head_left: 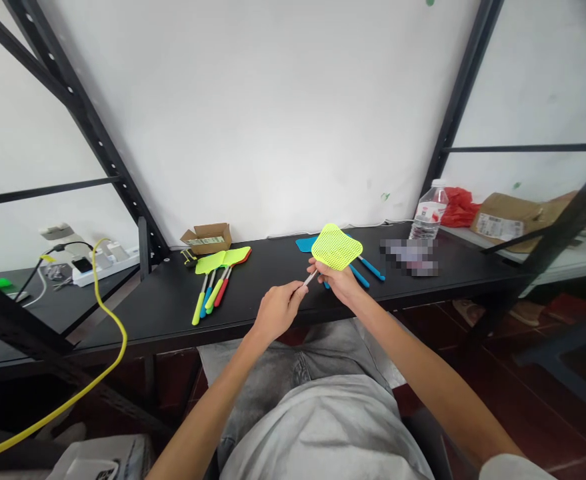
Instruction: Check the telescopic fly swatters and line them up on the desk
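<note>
A yellow-green fly swatter (337, 248) with a perforated square head is held up over the front of the black table. My left hand (279, 308) is closed around its handle end, which the fingers hide. Higher up, at the base of the head, the fingers of my right hand (340, 281) are closed on the swatter. Behind it, blue fly swatters (371, 268) lie on the table, partly covered by my right hand and the green head. To the left lies a group of several fly swatters (215, 283) with green, blue and red handles.
An opened cardboard box (211, 239) and a yellow-black tape measure (189, 257) sit at the back left. At the right stands a water bottle (429, 212) beside a blurred item (410, 257). A yellow cable (117, 347) hangs at left, near a power strip (105, 265).
</note>
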Demonstrator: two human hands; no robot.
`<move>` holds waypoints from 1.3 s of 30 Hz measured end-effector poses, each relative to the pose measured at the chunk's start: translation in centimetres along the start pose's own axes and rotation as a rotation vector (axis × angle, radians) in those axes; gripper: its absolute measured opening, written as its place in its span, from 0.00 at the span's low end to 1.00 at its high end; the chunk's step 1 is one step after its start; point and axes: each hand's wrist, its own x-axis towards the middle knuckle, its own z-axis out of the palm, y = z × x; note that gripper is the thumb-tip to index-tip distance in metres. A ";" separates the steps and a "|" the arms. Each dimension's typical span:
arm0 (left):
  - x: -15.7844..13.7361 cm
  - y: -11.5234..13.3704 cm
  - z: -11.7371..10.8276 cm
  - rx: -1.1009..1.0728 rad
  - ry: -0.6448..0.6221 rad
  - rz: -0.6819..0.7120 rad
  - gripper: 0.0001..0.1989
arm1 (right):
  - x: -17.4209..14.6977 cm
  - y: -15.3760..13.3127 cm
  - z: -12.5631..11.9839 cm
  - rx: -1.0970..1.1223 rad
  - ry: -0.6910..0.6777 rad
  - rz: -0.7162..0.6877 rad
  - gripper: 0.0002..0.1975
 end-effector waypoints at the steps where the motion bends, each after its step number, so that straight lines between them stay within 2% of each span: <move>1: 0.1 0.0 -0.2 -0.102 -0.024 0.001 0.21 | 0.0 -0.2 0.0 0.000 -0.004 0.004 0.14; 7: 0.5 -0.3 -0.4 -0.703 -0.247 -0.127 0.21 | 0.0 -1.5 0.1 0.012 -0.035 0.014 0.14; 11: 0.6 -0.7 -0.2 -0.897 -0.324 -0.190 0.22 | 0.1 -1.7 0.1 -0.018 -0.049 0.016 0.16; 14: 0.5 -0.8 -0.2 -0.776 -0.295 -0.167 0.21 | 0.3 -1.6 -0.1 -0.058 -0.024 0.039 0.16; 16: 0.4 -0.7 -0.2 -0.515 -0.210 -0.105 0.20 | 0.4 -1.5 -0.2 -0.098 0.019 0.073 0.16; 18: 0.2 -0.5 -0.2 -0.167 -0.093 -0.046 0.20 | 0.5 -1.5 -0.4 -0.133 0.073 0.109 0.16; 20: 0.0 -0.2 -0.3 0.143 -0.011 -0.034 0.19 | 0.5 -1.5 -0.5 -0.145 0.118 0.126 0.16; 23: 0.0 0.0 -0.8 0.350 -0.010 -0.050 0.19 | 0.6 -1.7 -0.8 -0.131 0.148 0.113 0.16; 25: 0.0 0.0 -1.5 0.332 -0.047 -0.017 0.20 | 0.8 -2.1 -1.3 -0.112 0.157 0.090 0.15; 29: -0.1 -0.4 -3.3 0.100 -0.181 0.063 0.22 | 1.3 -3.3 -3.1 -0.078 0.211 0.065 0.15; 34: -0.3 -1.3 -4.9 -0.155 -0.318 0.017 0.23 | 1.9 -4.9 -5.8 -0.040 0.267 0.039 0.15; 39: -0.4 -1.7 -5.6 -0.231 -0.384 -0.036 0.21 | 2.0 -5.9 -7.5 -0.091 0.292 -0.009 0.16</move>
